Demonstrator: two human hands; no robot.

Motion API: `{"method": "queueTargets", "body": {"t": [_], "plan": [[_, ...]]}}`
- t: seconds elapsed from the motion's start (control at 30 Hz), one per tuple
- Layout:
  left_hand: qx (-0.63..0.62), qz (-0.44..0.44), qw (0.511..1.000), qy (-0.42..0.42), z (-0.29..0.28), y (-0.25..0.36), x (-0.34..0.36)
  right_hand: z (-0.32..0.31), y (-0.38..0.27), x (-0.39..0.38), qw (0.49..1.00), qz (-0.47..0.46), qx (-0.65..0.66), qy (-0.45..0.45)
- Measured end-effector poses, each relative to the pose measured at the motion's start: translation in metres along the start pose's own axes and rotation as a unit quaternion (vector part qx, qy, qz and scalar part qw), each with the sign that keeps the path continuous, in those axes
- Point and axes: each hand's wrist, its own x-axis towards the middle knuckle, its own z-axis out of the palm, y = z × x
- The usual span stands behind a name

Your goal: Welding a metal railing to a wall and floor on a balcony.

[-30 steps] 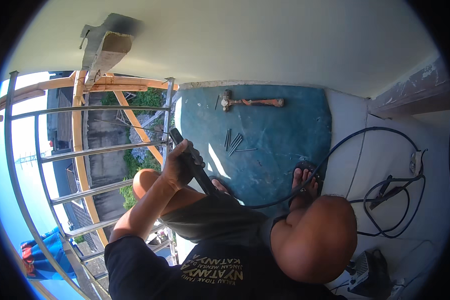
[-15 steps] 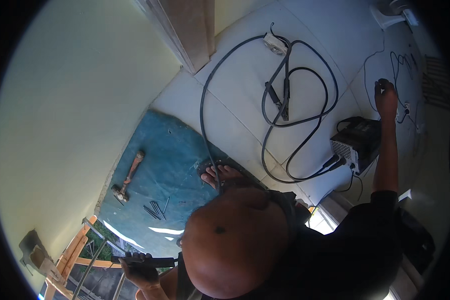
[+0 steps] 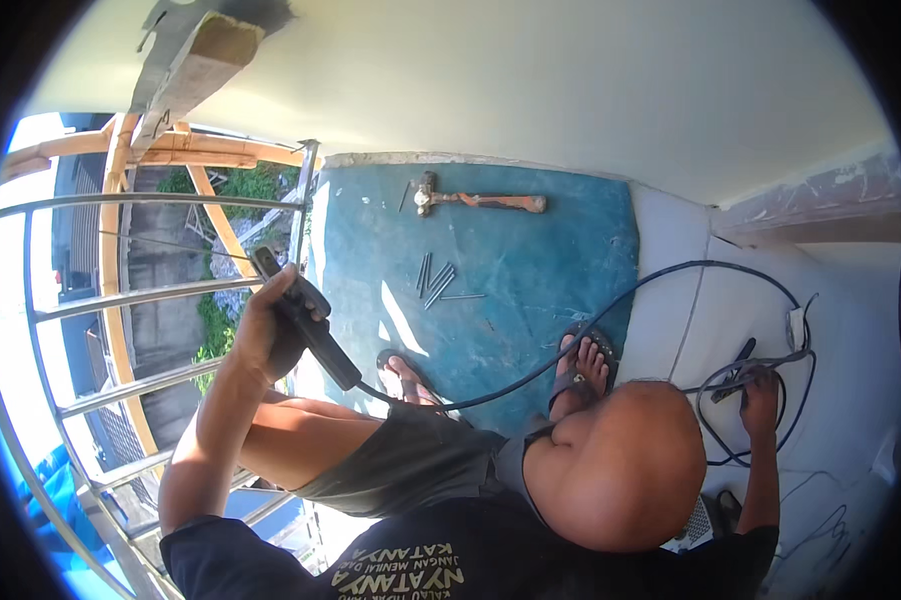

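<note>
My left hand (image 3: 267,332) is closed round a black welding electrode holder (image 3: 328,355), held up beside the metal railing. A thin welding rod (image 3: 175,243) sticks out of its jaw toward the outside. From the holder's tail a black cable (image 3: 530,378) runs across to the right. My right hand (image 3: 760,398) is down at the looped welding cable (image 3: 712,420), its fingers closed over the bundle. A dark clamp (image 3: 744,350) lies against those loops, partly hidden by cable. On the blue-green sheet (image 3: 540,260) rest a hammer (image 3: 485,201) and several short metal rods (image 3: 435,284).
A metal railing (image 3: 150,298) and wooden poles (image 3: 117,280) stand at the left, with a drop beyond. A pale wall (image 3: 530,90) borders the sheet. White floor tiles (image 3: 665,240) lie to the right. The welding machine (image 3: 700,520) is half hidden beside my knee.
The view has swung toward the railing. My right hand has gone from beside the welding machine to the looped cable. The left has stayed closed on the electrode holder, now tilted.
</note>
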Motion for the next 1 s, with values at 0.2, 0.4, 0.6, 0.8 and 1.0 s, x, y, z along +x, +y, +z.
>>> {"method": "queueTargets", "body": {"t": [0.2,0.4,0.6,0.8,1.0], "plan": [[0.027,-0.068,0.997,0.001,-0.038,-0.004,0.002,-0.08,-0.011,0.022,0.928,-0.014,0.152,-0.341],[0.069,-0.076,0.991,-0.086,-0.074,-0.052,0.036,-0.203,-0.11,0.102,0.826,0.024,0.154,-0.541],[0.024,-0.08,0.983,-0.163,-0.087,-0.116,0.077,-0.283,-0.264,0.189,0.899,-0.047,-0.057,-0.431],[-0.04,-0.039,0.975,-0.216,-0.094,-0.157,0.105,-0.268,-0.416,0.249,0.967,-0.143,0.118,-0.176],[-0.094,-0.026,0.97,-0.222,-0.104,-0.193,0.104,-0.202,-0.52,0.315,0.95,-0.304,0.071,-0.022]]}}
